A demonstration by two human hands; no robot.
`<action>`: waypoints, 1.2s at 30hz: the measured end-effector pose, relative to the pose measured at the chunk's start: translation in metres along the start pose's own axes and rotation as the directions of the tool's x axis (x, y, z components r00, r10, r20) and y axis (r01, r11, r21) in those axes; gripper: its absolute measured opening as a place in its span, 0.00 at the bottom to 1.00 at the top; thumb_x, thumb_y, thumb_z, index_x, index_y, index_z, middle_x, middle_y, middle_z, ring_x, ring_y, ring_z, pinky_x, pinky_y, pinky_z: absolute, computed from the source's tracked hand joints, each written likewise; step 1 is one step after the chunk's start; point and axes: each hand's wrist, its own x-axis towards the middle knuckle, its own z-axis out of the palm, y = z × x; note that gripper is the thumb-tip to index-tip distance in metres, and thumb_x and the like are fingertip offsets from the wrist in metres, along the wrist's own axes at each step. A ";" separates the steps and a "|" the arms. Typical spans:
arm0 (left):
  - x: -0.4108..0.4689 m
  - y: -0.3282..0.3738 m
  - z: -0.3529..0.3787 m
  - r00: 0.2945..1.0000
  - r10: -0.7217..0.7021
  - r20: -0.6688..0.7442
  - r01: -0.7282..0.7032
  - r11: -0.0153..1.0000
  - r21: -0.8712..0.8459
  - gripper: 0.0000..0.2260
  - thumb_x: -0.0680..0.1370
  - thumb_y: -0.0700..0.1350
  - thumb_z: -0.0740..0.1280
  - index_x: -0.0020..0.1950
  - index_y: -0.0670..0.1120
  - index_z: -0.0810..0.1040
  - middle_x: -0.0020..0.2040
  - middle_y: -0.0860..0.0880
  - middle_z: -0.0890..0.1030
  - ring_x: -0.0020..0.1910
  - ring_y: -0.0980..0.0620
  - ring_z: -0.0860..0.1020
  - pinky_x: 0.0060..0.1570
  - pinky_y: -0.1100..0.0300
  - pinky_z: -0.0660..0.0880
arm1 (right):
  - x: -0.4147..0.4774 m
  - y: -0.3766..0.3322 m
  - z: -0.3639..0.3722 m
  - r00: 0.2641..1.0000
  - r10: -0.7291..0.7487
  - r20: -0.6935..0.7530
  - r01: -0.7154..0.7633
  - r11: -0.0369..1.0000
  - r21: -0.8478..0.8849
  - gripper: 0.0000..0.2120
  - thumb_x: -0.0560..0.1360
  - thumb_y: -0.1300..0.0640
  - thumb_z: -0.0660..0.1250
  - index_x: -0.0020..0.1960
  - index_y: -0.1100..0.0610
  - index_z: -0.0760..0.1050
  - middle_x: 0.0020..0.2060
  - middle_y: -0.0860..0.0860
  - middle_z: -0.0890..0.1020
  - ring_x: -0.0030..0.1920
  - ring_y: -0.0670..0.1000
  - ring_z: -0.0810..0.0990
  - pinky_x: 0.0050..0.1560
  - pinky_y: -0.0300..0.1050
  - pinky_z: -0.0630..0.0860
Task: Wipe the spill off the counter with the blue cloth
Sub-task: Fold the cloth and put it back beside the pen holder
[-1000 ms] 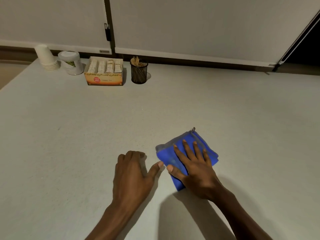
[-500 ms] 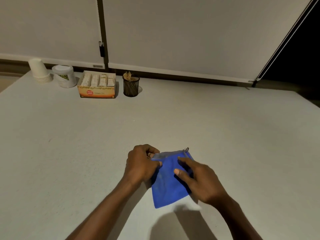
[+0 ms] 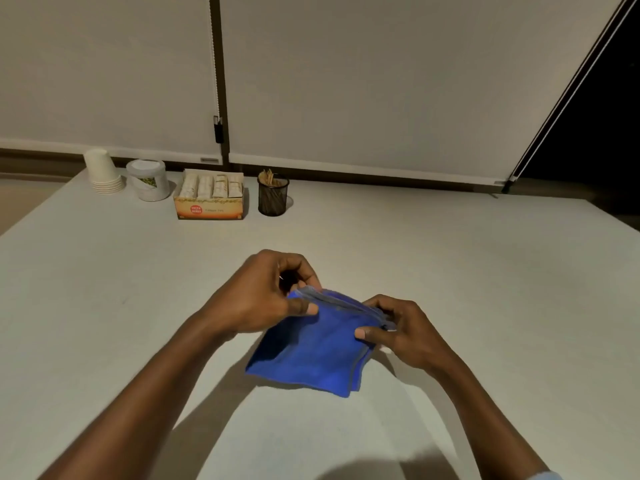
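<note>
Both hands on the blue cloth point(image 3: 311, 351), which is lifted off the counter point(image 3: 485, 289) in the near middle, folded, lower corner hanging toward me. My left hand point(image 3: 263, 299) pinches the far-left corner, thumb on top and fingers curled behind; my right hand point(image 3: 401, 330) pinches the right end of the same grey-trimmed edge, thumb pressed on the blue face. So both are clamped on fabric, neither free. I read the step as opening or refolding the cloth before wiping. To do it well: hold only the top layer at each corner, pull the hands apart so the folds drop open, then refold into a flat pad that fits under one palm, clean face down. I can't make out any spill on the counter from here, no wet patch or stain visible, so I'd find it before committing to a stroke. Containers along the back edge, well apart from the hands: stack of paper cups point(image 3: 103, 171) upside down, contents none visible; lidded white jar point(image 3: 147, 180) showing something greenish through its side; open orange box point(image 3: 210, 197) with rows of pale sachets; black mesh cup point(image 3: 273, 196) with thin wooden sticks, stirrers or picks, can't tell.
</note>
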 end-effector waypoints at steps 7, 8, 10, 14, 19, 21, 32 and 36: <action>0.005 -0.021 -0.016 0.986 -0.107 -0.131 0.129 0.977 0.172 0.11 0.68 0.47 0.86 0.41 0.51 0.84 0.35 0.51 0.85 0.35 0.58 0.82 0.30 0.69 0.75 | 0.005 -0.012 -0.003 0.989 -0.072 -0.131 0.072 0.997 -0.009 0.04 0.79 0.53 0.75 0.49 0.54 0.84 0.38 0.50 0.83 0.39 0.48 0.80 0.41 0.43 0.75; 0.007 -0.022 -0.015 0.986 -0.102 -0.131 0.126 0.974 0.186 0.12 0.68 0.47 0.86 0.41 0.52 0.84 0.36 0.52 0.85 0.35 0.59 0.81 0.30 0.69 0.75 | 0.007 -0.015 -0.005 0.985 -0.079 -0.153 0.078 0.997 -0.014 0.04 0.80 0.53 0.74 0.50 0.53 0.84 0.38 0.49 0.84 0.39 0.49 0.81 0.41 0.43 0.75; 0.011 -0.024 -0.012 0.985 -0.094 -0.144 0.122 0.971 0.204 0.13 0.68 0.46 0.86 0.45 0.53 0.84 0.39 0.54 0.84 0.35 0.59 0.81 0.31 0.68 0.75 | 0.011 -0.019 -0.012 0.981 -0.069 -0.181 0.065 0.998 -0.028 0.04 0.82 0.53 0.72 0.49 0.52 0.84 0.40 0.49 0.84 0.41 0.53 0.82 0.41 0.45 0.76; 0.029 -0.025 -0.001 0.988 -0.053 -0.147 0.095 0.951 0.295 0.24 0.72 0.41 0.83 0.67 0.50 0.82 0.53 0.55 0.87 0.44 0.55 0.84 0.45 0.61 0.79 | 0.029 -0.019 -0.025 0.972 -0.054 -0.227 0.024 0.991 -0.129 0.05 0.79 0.55 0.75 0.47 0.46 0.86 0.43 0.47 0.83 0.45 0.51 0.82 0.43 0.49 0.77; 0.082 -0.021 0.000 0.977 -0.022 -0.211 0.130 0.849 0.512 0.10 0.76 0.44 0.80 0.57 0.47 0.88 0.49 0.46 0.89 0.47 0.47 0.85 0.46 0.55 0.80 | 0.076 -0.014 -0.042 0.945 -0.098 -0.312 -0.016 0.939 -0.344 0.04 0.75 0.55 0.79 0.49 0.48 0.88 0.42 0.48 0.83 0.45 0.53 0.82 0.47 0.55 0.81; 0.109 -0.018 -0.006 0.961 0.017 -0.277 0.141 0.831 0.538 0.09 0.76 0.46 0.80 0.56 0.47 0.88 0.47 0.47 0.88 0.42 0.50 0.82 0.42 0.55 0.77 | 0.104 -0.012 -0.053 0.925 -0.128 -0.359 -0.011 0.933 -0.360 0.04 0.74 0.55 0.79 0.48 0.48 0.87 0.43 0.49 0.84 0.44 0.53 0.82 0.47 0.57 0.81; 0.286 -0.030 -0.041 0.917 -0.070 -0.393 0.324 0.707 0.629 0.16 0.73 0.53 0.81 0.55 0.46 0.88 0.43 0.47 0.82 0.43 0.46 0.79 0.39 0.51 0.73 | 0.270 0.026 -0.104 0.861 -0.222 -0.457 0.029 0.919 -0.393 0.06 0.74 0.54 0.78 0.50 0.51 0.84 0.46 0.48 0.86 0.45 0.51 0.82 0.45 0.46 0.77; 0.326 -0.054 -0.035 0.870 -0.285 -0.403 0.424 0.849 0.316 0.12 0.76 0.49 0.81 0.52 0.43 0.84 0.36 0.47 0.86 0.31 0.49 0.87 0.34 0.56 0.83 | 0.313 0.046 -0.111 0.884 -0.162 -0.438 -0.013 0.930 -0.368 0.07 0.75 0.55 0.78 0.52 0.53 0.84 0.48 0.51 0.86 0.44 0.56 0.85 0.48 0.48 0.81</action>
